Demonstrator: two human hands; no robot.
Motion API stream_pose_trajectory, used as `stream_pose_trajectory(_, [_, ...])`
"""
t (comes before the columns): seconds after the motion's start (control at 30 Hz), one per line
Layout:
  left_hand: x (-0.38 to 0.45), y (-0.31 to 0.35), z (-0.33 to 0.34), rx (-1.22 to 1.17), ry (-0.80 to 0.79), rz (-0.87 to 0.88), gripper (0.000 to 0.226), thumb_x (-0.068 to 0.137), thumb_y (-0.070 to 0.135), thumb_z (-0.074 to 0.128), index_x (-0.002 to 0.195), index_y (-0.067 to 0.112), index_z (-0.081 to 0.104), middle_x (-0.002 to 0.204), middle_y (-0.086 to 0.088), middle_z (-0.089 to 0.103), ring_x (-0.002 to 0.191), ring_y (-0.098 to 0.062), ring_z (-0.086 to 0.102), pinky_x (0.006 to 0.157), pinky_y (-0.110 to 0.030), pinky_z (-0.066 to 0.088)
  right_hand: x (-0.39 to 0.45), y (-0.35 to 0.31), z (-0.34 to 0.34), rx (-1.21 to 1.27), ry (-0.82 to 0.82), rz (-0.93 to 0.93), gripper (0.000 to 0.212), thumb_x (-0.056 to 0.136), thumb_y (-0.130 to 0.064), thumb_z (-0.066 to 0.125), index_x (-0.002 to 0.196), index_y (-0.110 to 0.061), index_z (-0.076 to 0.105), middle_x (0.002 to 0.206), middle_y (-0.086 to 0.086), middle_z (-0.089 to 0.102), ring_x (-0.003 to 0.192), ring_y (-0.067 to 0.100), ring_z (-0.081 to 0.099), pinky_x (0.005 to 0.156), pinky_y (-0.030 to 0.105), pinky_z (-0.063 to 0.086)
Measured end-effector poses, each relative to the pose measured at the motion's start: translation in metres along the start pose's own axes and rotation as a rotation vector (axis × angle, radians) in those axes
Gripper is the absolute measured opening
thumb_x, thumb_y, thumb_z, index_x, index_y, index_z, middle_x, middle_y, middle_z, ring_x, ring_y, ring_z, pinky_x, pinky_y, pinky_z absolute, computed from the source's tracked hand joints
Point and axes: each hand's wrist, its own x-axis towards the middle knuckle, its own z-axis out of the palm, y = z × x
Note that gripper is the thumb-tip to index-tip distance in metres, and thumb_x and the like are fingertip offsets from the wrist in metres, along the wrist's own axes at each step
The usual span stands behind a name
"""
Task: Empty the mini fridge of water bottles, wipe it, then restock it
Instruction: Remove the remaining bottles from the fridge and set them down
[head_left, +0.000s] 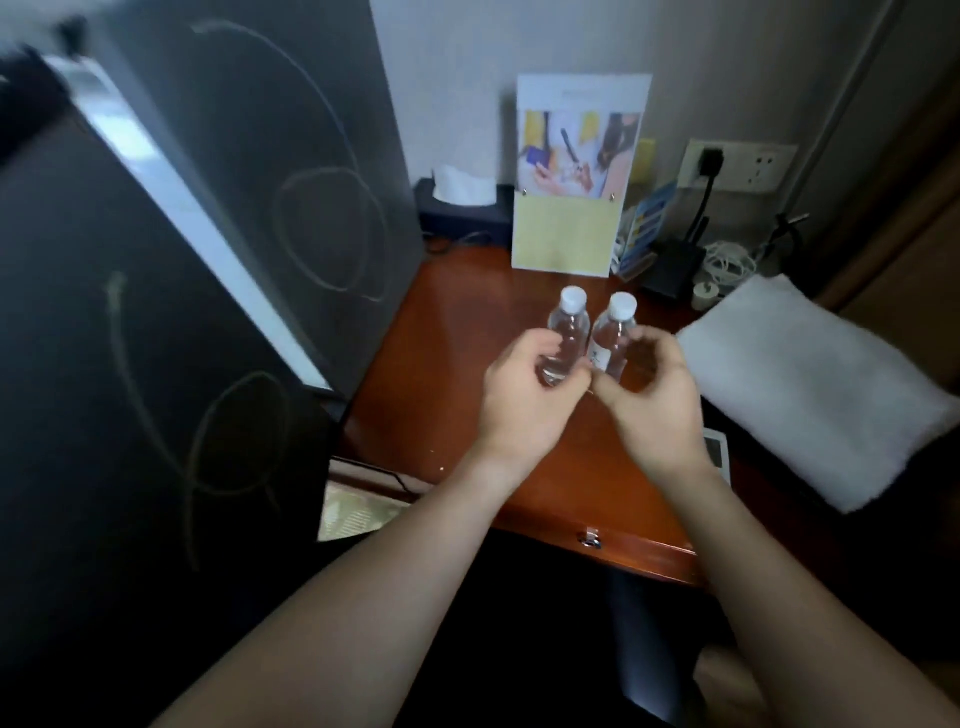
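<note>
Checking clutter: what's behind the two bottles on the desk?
Behind the bottles: an upright leaflet stand, then a tissue box and wall socket. Anything behind the stand is hidden.

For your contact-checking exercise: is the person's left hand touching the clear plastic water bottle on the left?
Touching: the head view shows the left hand curled around the left clear plastic water bottle.

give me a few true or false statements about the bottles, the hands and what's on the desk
1. Two water bottles with white caps stand side by side on the wooden desk. True.
2. The left hand curls round the left bottle. True.
3. The right hand holds the folded white towel. False: the towel lies untouched on the desk to the right; the hand is at the right bottle.
4. Both bottles have their caps off. False: both caps are on.
5. A tissue box sits at the back beside the dark fridge. True.
</note>
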Motion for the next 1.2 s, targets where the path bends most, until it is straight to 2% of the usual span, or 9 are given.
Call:
stream_pose_trajectory(0.07, [-0.014, 0.039, -0.034, -0.005, 0.054, 0.017, 0.026, 0.077, 0.027, 0.082, 0.099, 0.019, 0.071, 0.088, 0.013, 0.069, 0.082, 0.001, 0.063, 0.076, -0.003, 0.044, -0.014, -0.047, -0.012, 0.019, -0.048, -0.073, 0.032, 0.071, -0.037, 0.076, 0.096, -0.04, 0.056, 0.093, -0.027, 0.065, 0.085, -0.007, 0.062, 0.078, 0.012, 0.048])
stream_pose_trajectory(0.13, [-0.034, 0.077, -0.069, 0.016, 0.103, 0.034, 0.029, 0.077, 0.033, 0.08, 0.102, 0.022, 0.07, 0.087, 0.014, 0.068, 0.081, 0.0, 0.064, 0.077, -0.011, 0.049, -0.031, -0.089, -0.023, 0.061, -0.109, -0.139, 0.032, 0.076, -0.028, 0.078, 0.095, -0.042, 0.057, 0.091, -0.018, 0.064, 0.081, 0.0, 0.062, 0.081, 0.03, 0.054])
stream_pose_trajectory(0.2, [-0.06, 0.112, -0.105, 0.04, 0.165, 0.057, 0.034, 0.077, 0.041, 0.076, 0.106, 0.023, 0.069, 0.09, 0.012, 0.069, 0.083, 0.0, 0.063, 0.08, -0.018, 0.052, -0.051, -0.133, -0.031, 0.113, -0.168, -0.195, 0.033, 0.077, -0.024, 0.08, 0.095, -0.041, 0.058, 0.088, -0.013, 0.063, 0.08, 0.006, 0.062, 0.08, 0.036, 0.055])
stream_pose_trajectory(0.33, [-0.121, 0.165, -0.186, 0.151, 0.325, 0.106, 0.04, 0.077, 0.05, 0.068, 0.109, 0.026, 0.068, 0.096, 0.015, 0.069, 0.094, 0.003, 0.063, 0.086, -0.013, 0.048, -0.108, -0.212, -0.025, 0.205, -0.383, -0.321, 0.033, 0.074, -0.035, 0.077, 0.101, -0.039, 0.06, 0.092, -0.007, 0.067, 0.091, 0.015, 0.067, 0.082, 0.023, 0.053])
stream_pose_trajectory(0.5, [-0.204, 0.195, -0.285, 0.236, 0.554, 0.129, 0.043, 0.076, 0.049, 0.064, 0.108, 0.021, 0.07, 0.097, 0.016, 0.067, 0.095, 0.002, 0.062, 0.087, -0.011, 0.046, -0.189, -0.286, 0.013, 0.326, -0.603, -0.457, 0.035, 0.072, -0.039, 0.076, 0.104, -0.04, 0.06, 0.091, -0.006, 0.068, 0.087, 0.017, 0.067, 0.082, 0.029, 0.053])
stream_pose_trajectory(0.63, [-0.281, 0.196, -0.374, 0.285, 0.751, 0.12, 0.028, 0.08, 0.036, 0.068, 0.102, 0.019, 0.069, 0.094, 0.012, 0.069, 0.091, 0.0, 0.063, 0.083, -0.01, 0.044, -0.275, -0.343, 0.068, 0.396, -0.802, -0.524, 0.034, 0.073, -0.038, 0.076, 0.103, -0.04, 0.061, 0.089, -0.008, 0.069, 0.087, 0.013, 0.068, 0.076, 0.023, 0.051])
stream_pose_trajectory(0.83, [-0.373, 0.166, -0.493, 0.376, 1.0, -0.009, 0.02, 0.08, 0.035, 0.069, 0.095, 0.021, 0.066, 0.098, 0.012, 0.069, 0.091, -0.013, 0.065, 0.081, -0.021, 0.046, -0.39, -0.407, 0.158, 0.389, -1.077, -0.624, 0.039, 0.073, -0.047, 0.072, 0.108, -0.035, 0.06, 0.094, -0.015, 0.067, 0.095, 0.005, 0.064, 0.083, 0.018, 0.049])
stream_pose_trajectory(0.97, [-0.422, 0.14, -0.58, 0.348, 1.142, -0.084, 0.023, 0.077, 0.042, 0.069, 0.096, 0.029, 0.064, 0.096, 0.012, 0.069, 0.093, -0.015, 0.066, 0.083, -0.036, 0.053, -0.469, -0.448, 0.23, 0.391, -1.183, -0.632, 0.04, 0.076, -0.028, 0.08, 0.11, -0.023, 0.061, 0.096, -0.01, 0.066, 0.094, -0.001, 0.061, 0.084, 0.014, 0.045])
stream_pose_trajectory(1.2, [-0.454, 0.091, -0.711, 0.343, 1.222, -0.083, 0.023, 0.076, 0.043, 0.07, 0.095, 0.03, 0.063, 0.092, 0.011, 0.069, 0.092, -0.015, 0.067, 0.085, -0.036, 0.054, -0.558, -0.497, 0.342, 0.421, -1.182, -0.614, 0.039, 0.077, -0.02, 0.083, 0.109, -0.021, 0.061, 0.094, -0.008, 0.065, 0.091, 0.003, 0.062, 0.082, 0.019, 0.047])
